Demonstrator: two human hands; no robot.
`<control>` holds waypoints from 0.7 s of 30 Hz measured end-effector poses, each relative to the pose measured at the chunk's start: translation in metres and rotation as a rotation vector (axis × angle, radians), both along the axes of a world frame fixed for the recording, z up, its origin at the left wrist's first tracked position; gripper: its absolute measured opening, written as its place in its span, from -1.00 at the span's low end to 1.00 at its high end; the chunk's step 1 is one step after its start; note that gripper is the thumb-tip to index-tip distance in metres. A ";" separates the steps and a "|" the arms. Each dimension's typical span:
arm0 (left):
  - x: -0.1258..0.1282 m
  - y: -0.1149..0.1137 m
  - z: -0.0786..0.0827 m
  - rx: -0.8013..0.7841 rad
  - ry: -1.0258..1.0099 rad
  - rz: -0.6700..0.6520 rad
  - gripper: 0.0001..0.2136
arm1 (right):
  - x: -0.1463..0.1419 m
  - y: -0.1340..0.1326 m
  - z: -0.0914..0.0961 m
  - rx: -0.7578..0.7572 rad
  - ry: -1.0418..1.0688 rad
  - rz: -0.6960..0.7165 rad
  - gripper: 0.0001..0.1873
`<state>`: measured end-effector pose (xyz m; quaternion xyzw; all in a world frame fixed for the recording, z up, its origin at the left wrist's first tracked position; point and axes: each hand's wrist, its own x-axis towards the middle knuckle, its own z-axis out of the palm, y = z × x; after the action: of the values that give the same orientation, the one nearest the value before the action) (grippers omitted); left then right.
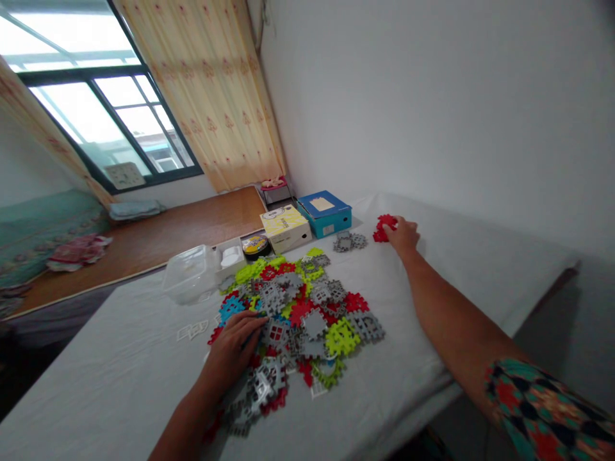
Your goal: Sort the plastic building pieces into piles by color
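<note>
Stretched out to the far right of the table, my right hand pinches a red interlocking building piece with notched edges; it may be a small stack. Just left of it lies a small group of grey pieces. My left hand rests on the left side of a wide pile of building pieces, its fingers extended over them. Red, lime, blue and grey pieces overlap in the pile, among them a lime piece and a grey window-frame piece. Whatever lies under my left palm is hidden.
Behind the pile stand a clear plastic box, a white tray, a round tin, a yellow box and a blue box. Thin white frames lie left of the pile. A wall borders the table's far right.
</note>
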<state>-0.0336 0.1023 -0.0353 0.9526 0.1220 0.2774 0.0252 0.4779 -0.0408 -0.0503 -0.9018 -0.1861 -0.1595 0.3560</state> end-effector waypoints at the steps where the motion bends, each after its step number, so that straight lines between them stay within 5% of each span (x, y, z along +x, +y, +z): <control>1: 0.000 0.000 0.000 0.002 -0.003 0.002 -0.75 | 0.008 -0.008 -0.003 0.001 0.035 -0.070 -0.48; 6: -0.001 0.000 -0.001 -0.014 0.017 0.009 -0.75 | 0.019 -0.022 -0.017 -0.071 0.175 -0.121 -0.46; 10: -0.002 0.000 -0.003 -0.023 0.026 0.022 -0.75 | 0.001 -0.006 -0.009 -0.053 0.001 -0.024 -0.49; 12: -0.002 0.000 -0.004 -0.028 0.026 0.023 -0.75 | -0.019 0.009 -0.001 0.003 -0.119 0.166 -0.54; 17: -0.001 0.000 -0.004 -0.047 0.031 0.024 -0.76 | -0.098 0.055 -0.002 -0.058 -0.219 0.957 -0.58; 21: -0.001 -0.001 -0.003 -0.059 0.025 0.030 -0.76 | -0.146 0.078 -0.020 -0.192 -0.289 1.151 -0.42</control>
<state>-0.0342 0.1011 -0.0386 0.9530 0.1445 0.2619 0.0478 0.3322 0.0377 -0.0703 -0.6536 -0.7044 -0.0446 0.2731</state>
